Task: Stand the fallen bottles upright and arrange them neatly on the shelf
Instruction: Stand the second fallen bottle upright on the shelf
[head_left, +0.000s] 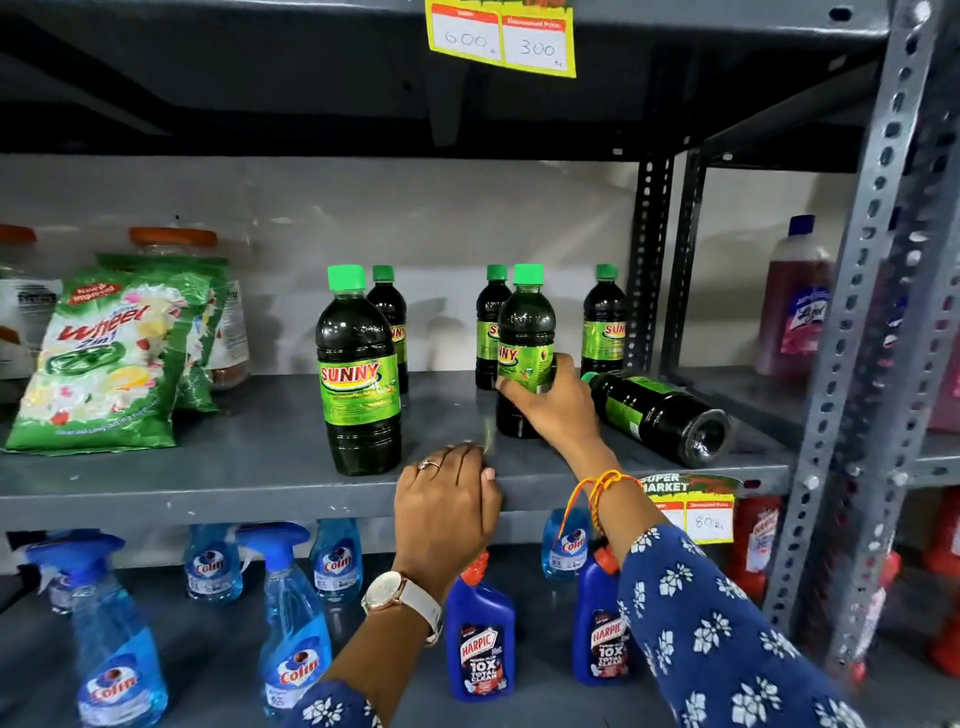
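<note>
Dark bottles with green caps and green "Sunny" labels stand on the grey metal shelf (249, 457). One upright bottle (358, 374) is near the front. Three more (390, 317) (489, 322) (603, 322) stand at the back. My right hand (558, 402) grips the lower part of another upright bottle (524, 332) resting on the shelf. Just right of it a fallen bottle (660, 415) lies on its side, base toward me, cap toward the back left. My left hand (447, 499) rests on the shelf's front edge, fingers curled over it, holding no bottle.
Green detergent bags (109, 358) lean at the shelf's left, with jars behind. A perforated steel upright (852, 322) bounds the right side. The shelf below holds blue spray bottles (296, 623) and blue toilet-cleaner bottles (480, 639). A yellow price tag (501, 36) hangs above.
</note>
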